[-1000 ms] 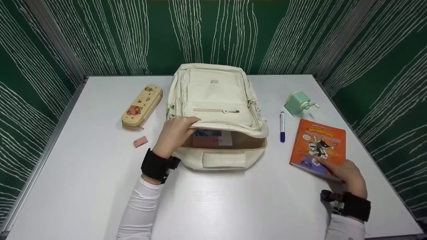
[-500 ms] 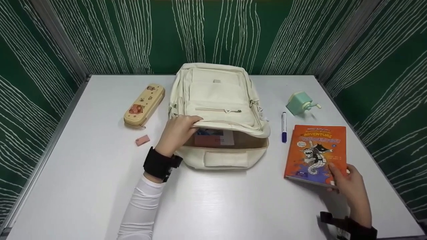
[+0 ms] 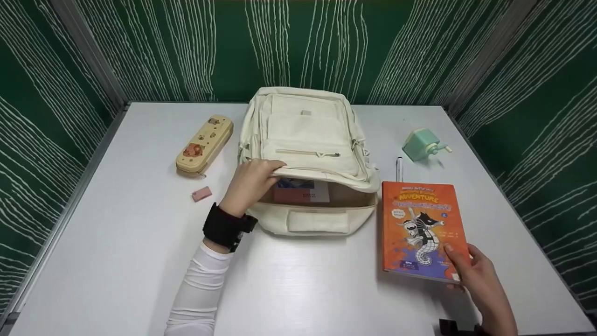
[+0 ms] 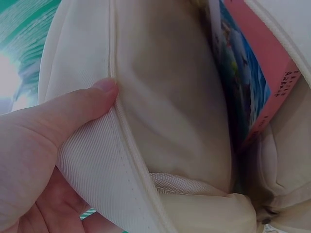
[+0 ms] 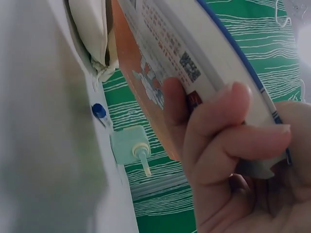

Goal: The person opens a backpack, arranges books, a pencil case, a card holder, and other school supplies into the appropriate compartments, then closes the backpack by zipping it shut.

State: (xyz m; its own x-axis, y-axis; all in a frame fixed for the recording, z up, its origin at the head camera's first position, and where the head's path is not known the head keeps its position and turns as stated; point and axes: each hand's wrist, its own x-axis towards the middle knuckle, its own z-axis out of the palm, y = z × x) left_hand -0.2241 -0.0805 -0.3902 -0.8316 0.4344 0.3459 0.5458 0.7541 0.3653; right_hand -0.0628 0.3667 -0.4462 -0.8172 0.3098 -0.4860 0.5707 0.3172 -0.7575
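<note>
A cream backpack [image 3: 305, 126] lies on the table with its main opening facing me. My left hand [image 3: 252, 182] grips the upper edge of that opening and holds it raised; in the left wrist view the thumb [image 4: 99, 94] presses on the fabric beside the zipper. Inside the bag rests a pink and blue book [image 3: 301, 192]. My right hand [image 3: 480, 275] holds an orange comic-style book [image 3: 422, 228] by its lower right corner, thumb on the cover. From the right wrist view, the fingers [image 5: 218, 116] curl under the back cover, which is above the table.
Left of the bag lie a yellow pencil case [image 3: 204, 145] and a pink eraser [image 3: 201, 193]. On the right stands a green pencil sharpener [image 3: 422, 144] with a crank. A marker [image 3: 399, 168] is partly hidden behind the orange book. Green walls enclose the table [image 3: 116, 261].
My right hand has picked up the orange book from the table and brought it left and nearer to me, partly covering the marker. The left hand keeps its grip on the bag.
</note>
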